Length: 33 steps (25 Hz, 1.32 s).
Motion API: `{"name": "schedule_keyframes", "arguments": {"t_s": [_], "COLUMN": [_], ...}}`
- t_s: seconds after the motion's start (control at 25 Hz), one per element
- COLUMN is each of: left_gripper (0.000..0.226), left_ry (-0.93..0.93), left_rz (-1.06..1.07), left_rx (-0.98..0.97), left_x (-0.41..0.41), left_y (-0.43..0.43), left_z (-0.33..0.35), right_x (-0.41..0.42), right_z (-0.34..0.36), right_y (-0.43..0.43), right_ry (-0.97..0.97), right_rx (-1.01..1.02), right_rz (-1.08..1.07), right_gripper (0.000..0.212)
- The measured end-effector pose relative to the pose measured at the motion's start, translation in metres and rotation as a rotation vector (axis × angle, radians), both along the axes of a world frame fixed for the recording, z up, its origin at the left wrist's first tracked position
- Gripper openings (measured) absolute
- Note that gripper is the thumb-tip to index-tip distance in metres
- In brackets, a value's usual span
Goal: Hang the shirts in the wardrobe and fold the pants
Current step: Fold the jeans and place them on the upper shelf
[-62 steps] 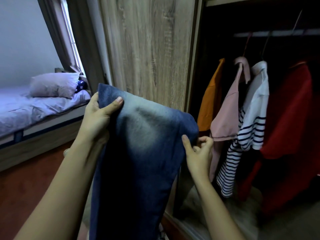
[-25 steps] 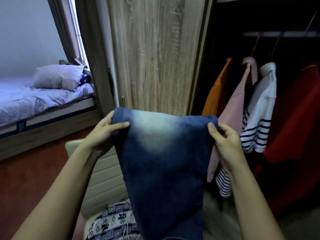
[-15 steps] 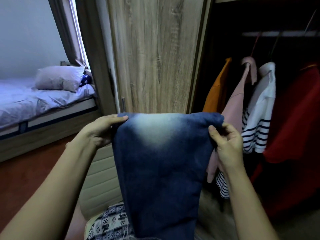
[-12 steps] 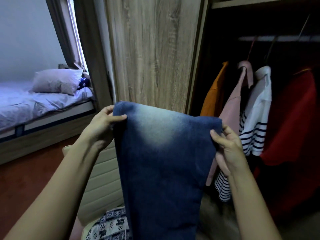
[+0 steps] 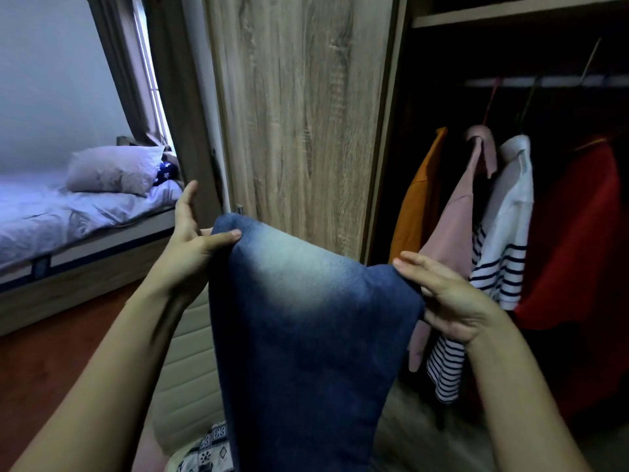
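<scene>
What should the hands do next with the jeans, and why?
Probably lower the jeans onto the chair beneath and fold them there. The left hand and right hand hold the top corners in the air, the denim hangs long, and its top edge tilts, left corner higher. Resting it would likely make a neater fold.

The closed wardrobe door (image 5: 299, 131) stands as a solid wall straight ahead. The jeans (image 5: 306, 335) hang broad between the left grip (image 5: 190, 253) and the right grip (image 5: 452, 301) and fill the middle. On the right the wardrobe stands open, but under the rail (image 5: 544, 81) an orange shirt (image 5: 418, 206), pink shirt (image 5: 456, 226), striped shirt (image 5: 507, 233) and red garment (image 5: 571, 240) hang crowded together, the pink one just beside the right grip. Low on the left a cream chair back (image 5: 190, 369) stands against the jeans. Beyond it, open floor (image 5: 51, 369) runs to the bed (image 5: 68, 212).
</scene>
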<state>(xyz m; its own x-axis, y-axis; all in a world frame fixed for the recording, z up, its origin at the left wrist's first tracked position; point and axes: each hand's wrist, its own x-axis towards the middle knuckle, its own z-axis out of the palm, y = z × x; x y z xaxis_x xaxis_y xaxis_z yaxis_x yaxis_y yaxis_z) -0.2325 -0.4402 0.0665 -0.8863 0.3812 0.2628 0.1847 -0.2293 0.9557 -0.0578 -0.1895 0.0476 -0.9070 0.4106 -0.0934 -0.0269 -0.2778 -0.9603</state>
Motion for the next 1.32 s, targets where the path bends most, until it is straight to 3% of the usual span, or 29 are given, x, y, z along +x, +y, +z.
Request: {"name": "schedule_keyframes", "arguments": {"t_s": [0.12, 0.28, 0.4, 0.6, 0.8, 0.92, 1.04, 1.08, 1.2, 1.32], "left_gripper": [0.099, 0.082, 0.075, 0.093, 0.077, 0.056, 0.03, 0.029, 0.037, 0.057], "left_ry": [0.025, 0.092, 0.022, 0.22, 0.373, 0.387, 0.529, 0.586, 0.626, 0.647], "left_rz": [-0.04, -0.014, 0.023, 0.062, 0.041, 0.019, 0.093, 0.154, 0.202, 0.205], "left_rx": [-0.041, 0.111, 0.06, -0.107, -0.083, -0.025, -0.04, -0.04, 0.074, 0.061], "left_x": [0.002, 0.004, 0.004, 0.006, 0.006, 0.007, 0.013, 0.017, 0.019, 0.023], "left_y": [-0.01, -0.013, -0.002, 0.001, -0.017, -0.029, -0.031, -0.03, -0.031, -0.033], "left_z": [-0.003, 0.006, -0.002, -0.018, 0.006, 0.011, 0.016, 0.02, 0.032, 0.035], "right_x": [-0.006, -0.003, -0.003, -0.015, -0.016, -0.021, -0.028, -0.029, -0.03, -0.031], "right_z": [-0.005, 0.005, 0.017, -0.003, -0.002, 0.001, 0.008, 0.012, 0.024, 0.029], "right_y": [-0.007, -0.009, -0.011, -0.004, -0.004, -0.007, -0.014, -0.018, -0.031, -0.039], "right_ry": [0.141, 0.51, 0.338, 0.143, 0.288, 0.494, 0.599, 0.622, 0.732, 0.822], "right_rx": [0.005, -0.055, 0.041, 0.154, 0.317, 0.316, 0.412, 0.467, 0.682, 0.76], "right_rz": [-0.125, -0.093, 0.009, -0.022, -0.01, -0.089, -0.204, -0.24, -0.291, -0.365], "right_gripper": [0.057, 0.056, 0.065, 0.067, 0.085, 0.059, 0.05, 0.055, 0.099, 0.087]}}
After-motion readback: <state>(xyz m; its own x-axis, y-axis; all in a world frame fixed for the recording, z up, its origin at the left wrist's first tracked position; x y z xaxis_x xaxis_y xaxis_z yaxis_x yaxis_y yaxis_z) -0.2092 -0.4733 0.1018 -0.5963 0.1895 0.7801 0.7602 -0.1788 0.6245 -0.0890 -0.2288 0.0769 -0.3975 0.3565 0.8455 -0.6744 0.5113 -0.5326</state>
